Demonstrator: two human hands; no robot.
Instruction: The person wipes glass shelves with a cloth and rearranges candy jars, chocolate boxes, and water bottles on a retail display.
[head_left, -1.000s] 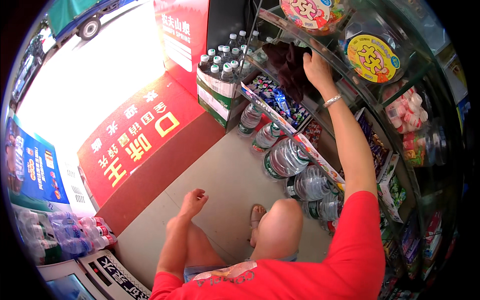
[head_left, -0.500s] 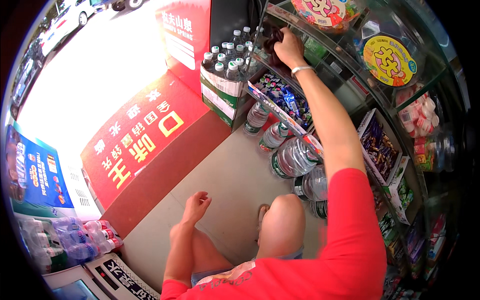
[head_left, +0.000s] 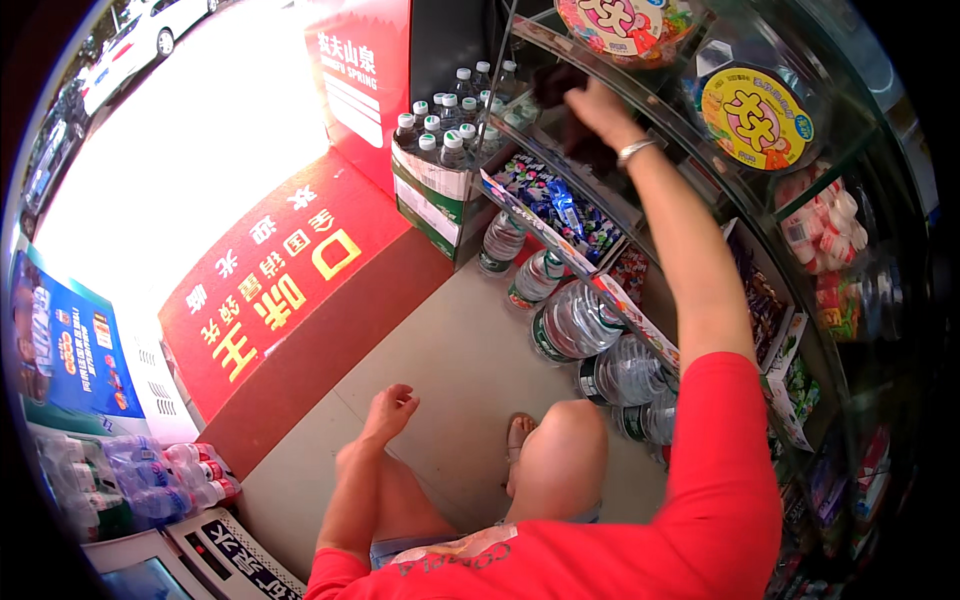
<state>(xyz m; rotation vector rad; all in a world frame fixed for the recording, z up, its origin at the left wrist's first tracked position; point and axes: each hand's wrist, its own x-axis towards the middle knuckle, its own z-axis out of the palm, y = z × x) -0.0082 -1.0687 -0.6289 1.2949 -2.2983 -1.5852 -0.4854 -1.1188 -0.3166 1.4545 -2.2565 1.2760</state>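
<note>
My right hand (head_left: 603, 108) is raised to a glass shelf (head_left: 560, 60) of a shop rack and is closed on a dark cloth (head_left: 588, 152) pressed against the shelf. A silver bracelet (head_left: 634, 151) circles that wrist. My left hand (head_left: 390, 410) hangs low by my left knee with its fingers loosely apart and nothing in it. I am crouched in a red shirt, with one sandalled foot (head_left: 519, 436) on the pale floor.
A carton of small water bottles (head_left: 440, 150) stands left of the rack, and large water jugs (head_left: 575, 320) line the floor under it. Snack packets (head_left: 560, 205) and round tubs (head_left: 755, 115) fill the shelves. A red floor mat (head_left: 280, 280) lies left, and shrink-wrapped bottles (head_left: 160, 480) sit at lower left.
My right hand has slid the cloth leftward along the shelf, from near the round yellow tub toward the rack's left end. The left hand has stayed by the knee.
</note>
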